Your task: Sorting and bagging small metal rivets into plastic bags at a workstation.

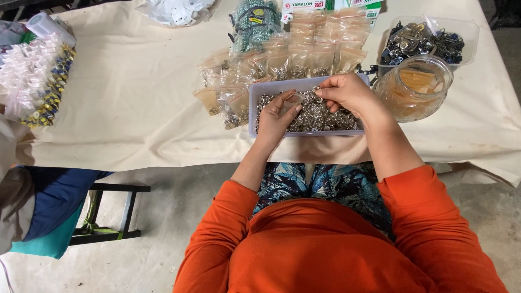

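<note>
Fingers of the right hand [347, 93] are pinched on small metal fasteners [320, 116] over the tray [253, 108] at frame centre; a small clear bag [292, 101] is held open by the left hand [277, 120]. The bag mouth is best kept wide, low over the tray, on the cloth-covered surface [135, 97].

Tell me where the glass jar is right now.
In the head view the glass jar lies on the cloth right of the right hand, just below the clear tub of dark metal clips.
</note>
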